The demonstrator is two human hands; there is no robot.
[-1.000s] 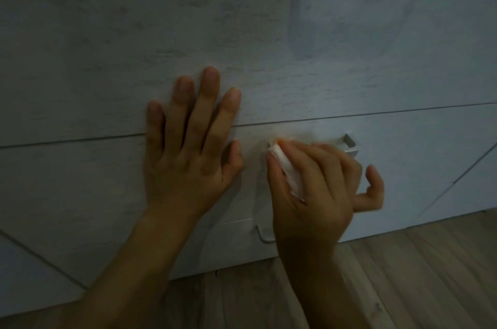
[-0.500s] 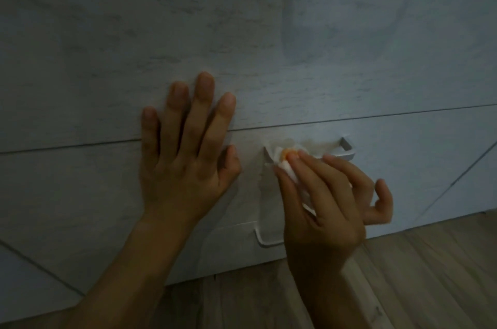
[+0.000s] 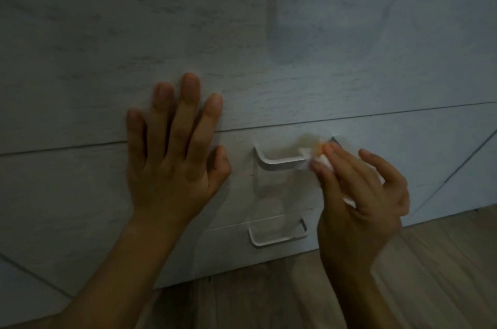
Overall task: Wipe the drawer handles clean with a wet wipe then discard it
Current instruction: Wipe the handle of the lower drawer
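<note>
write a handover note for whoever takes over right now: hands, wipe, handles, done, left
Left hand: open, flat on the cabinet front, left of the upper handle.
Right hand: pinches the wet wipe against that handle's right end.
Lower handle: below, touched by neither hand.
Done: upper handle wipe under way; cleanliness cannot be told.
Left: finish it, wipe the lower handle, discard the wet wipe; no bin in view.
</note>
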